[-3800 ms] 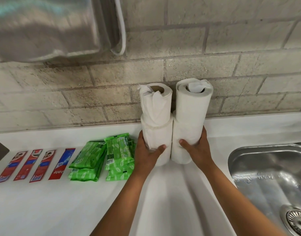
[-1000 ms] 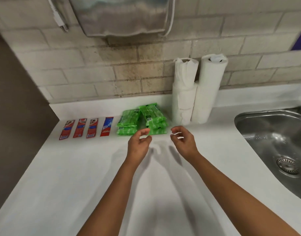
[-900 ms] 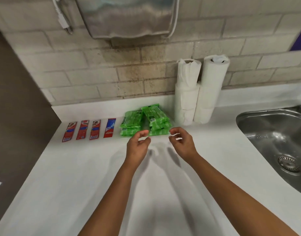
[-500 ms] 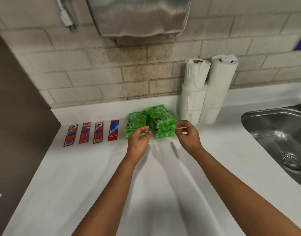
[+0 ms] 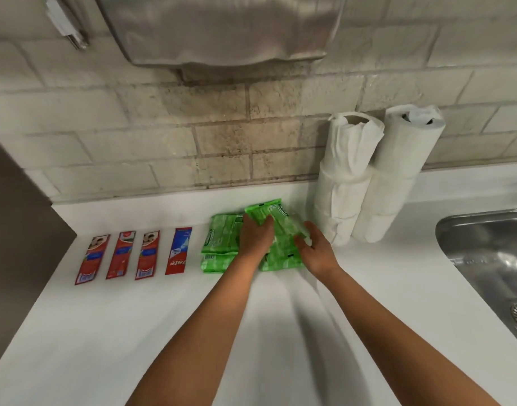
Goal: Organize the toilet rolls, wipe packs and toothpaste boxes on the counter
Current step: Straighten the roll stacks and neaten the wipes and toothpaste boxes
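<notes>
At the centre of the frame, the left hand (image 5: pixel 255 240) lies on the right-hand stack of green wipe packs (image 5: pixel 276 238), its fingers laid over the top pack; whether they press flat or curl round its edge cannot be told. Just right of it, the right hand (image 5: pixel 315 249) comes against the right side of the same stack, fingers loosely spread and touching the wrapper, thumb toward the near corner; nothing shows it clamped. The top pack sits slightly askew on those beneath.

Touching this stack on its left is a second stack of wipe packs (image 5: pixel 219 244), lying flatter and squarer. Further left, in the middle-left of the frame, four toothpaste boxes (image 5: pixel 147 250) lie flat in a row, parallel and evenly spaced, three red and one blue-and-red. To the right of the hands, two columns of toilet rolls (image 5: pixel 365 177) stand upright side by side against the tiled wall (image 5: pixel 222 136), near the steel sink (image 5: pixel 491 250) at the right edge.

Judged from this, the white counter (image 5: pixel 105 332) is nearly in order: rolls stacked, boxes lined up. What appears left is squaring the right-hand stack with its neighbour.
</notes>
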Demonstrator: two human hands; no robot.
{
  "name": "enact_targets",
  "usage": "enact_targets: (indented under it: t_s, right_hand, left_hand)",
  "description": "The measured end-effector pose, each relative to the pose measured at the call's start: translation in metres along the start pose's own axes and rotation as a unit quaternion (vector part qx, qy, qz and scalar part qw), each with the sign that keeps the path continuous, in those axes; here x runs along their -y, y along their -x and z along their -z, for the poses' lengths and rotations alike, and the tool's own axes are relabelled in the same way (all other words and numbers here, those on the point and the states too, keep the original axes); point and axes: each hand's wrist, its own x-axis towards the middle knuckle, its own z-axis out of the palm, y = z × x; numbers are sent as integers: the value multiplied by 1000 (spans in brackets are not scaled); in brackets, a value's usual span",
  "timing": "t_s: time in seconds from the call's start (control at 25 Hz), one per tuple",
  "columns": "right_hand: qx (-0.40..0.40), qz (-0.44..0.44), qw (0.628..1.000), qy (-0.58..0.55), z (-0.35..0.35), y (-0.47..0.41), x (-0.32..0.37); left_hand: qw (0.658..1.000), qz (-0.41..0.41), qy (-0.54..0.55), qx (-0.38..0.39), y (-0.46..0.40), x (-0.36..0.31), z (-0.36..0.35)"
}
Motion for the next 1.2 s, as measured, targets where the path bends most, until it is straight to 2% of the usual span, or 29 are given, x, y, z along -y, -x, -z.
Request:
enact_targets:
  t_s: [0.12, 0.2, 0.28, 0.48, 0.8, 1.04, 1.2]
  right_hand:
    - [37, -23, 998, -38, -1, -2, -6]
    - [43, 17, 999, -23, -7, 0, -11]
    - [38, 41, 998, -24, -11, 0, -18]
    - [1, 10, 995, -98, -13, 6, -14]
    - [13, 22, 993, -118, -20, 21, -18]
    - [91, -7, 961, -262, -16, 0, -22]
    - [111, 6, 955, -277, -15, 0, -23]
  left_hand:
    - [1000, 19, -6, 10, -13, 3, -11]
    - [1000, 20, -14, 19, -18, 7, -14]
    - [1000, 18, -8, 13, -22, 10, -15]
    - [1000, 16, 1, 13, -24, 17, -17]
    - [999, 15, -10, 31, -23, 22, -14]
    - [997, -21, -28, 68, -28, 29, -7]
    - [995, -32, -39, 83, -28, 32, -6]
